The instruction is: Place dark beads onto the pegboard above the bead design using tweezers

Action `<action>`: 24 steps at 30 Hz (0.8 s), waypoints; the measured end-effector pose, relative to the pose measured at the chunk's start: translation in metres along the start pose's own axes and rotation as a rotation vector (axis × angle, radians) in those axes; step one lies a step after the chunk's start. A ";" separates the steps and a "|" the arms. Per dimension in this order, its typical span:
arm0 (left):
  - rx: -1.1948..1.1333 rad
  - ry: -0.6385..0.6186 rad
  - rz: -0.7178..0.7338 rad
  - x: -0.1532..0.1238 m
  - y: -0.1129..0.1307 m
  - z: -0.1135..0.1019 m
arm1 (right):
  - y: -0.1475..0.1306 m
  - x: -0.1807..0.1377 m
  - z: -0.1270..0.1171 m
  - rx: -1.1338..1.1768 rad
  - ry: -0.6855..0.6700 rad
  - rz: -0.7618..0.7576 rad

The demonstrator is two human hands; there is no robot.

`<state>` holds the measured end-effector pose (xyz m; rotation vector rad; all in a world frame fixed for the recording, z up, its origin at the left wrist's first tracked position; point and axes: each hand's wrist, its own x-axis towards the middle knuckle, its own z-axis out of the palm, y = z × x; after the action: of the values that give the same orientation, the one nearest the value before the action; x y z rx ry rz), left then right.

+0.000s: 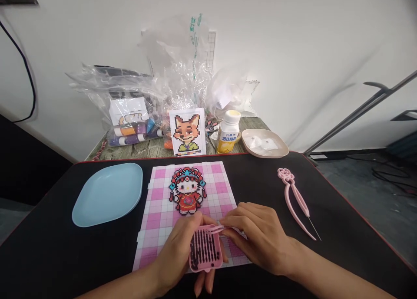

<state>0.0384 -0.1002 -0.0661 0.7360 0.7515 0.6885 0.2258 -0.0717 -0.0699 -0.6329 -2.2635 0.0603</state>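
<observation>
My left hand [177,245] is closed on a small pink ribbed bead tray [206,267], with its fingers underneath. Dark beads lie in rows in the grooves and loose along the tray's near edge. A pair of pink tweezers [217,230] is pinched in my right hand [257,234], its tips over the tray's far end. Both hands are above the near part of a pink-and-white checked pegboard [156,221]. On its far half lies a bead figure [188,190] of a white cat-like character in red dress and headdress.
A blue plate [109,195] is at left, and a pink flower-handled tool [295,199] with a needle tip at right. Behind stand a fox pattern card [188,132], a white-and-yellow bottle [229,134], a cream dish [265,149] and bags of coloured tubes [137,132].
</observation>
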 end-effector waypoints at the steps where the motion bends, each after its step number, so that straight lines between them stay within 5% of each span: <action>1: 0.003 0.001 -0.001 0.000 0.000 0.000 | 0.000 0.000 0.000 0.004 0.005 0.000; 24: 0.020 0.014 0.003 0.000 -0.001 -0.001 | -0.001 0.000 0.002 -0.028 0.004 -0.016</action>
<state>0.0383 -0.1007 -0.0675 0.7512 0.7710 0.6903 0.2236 -0.0719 -0.0713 -0.6294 -2.2687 0.0196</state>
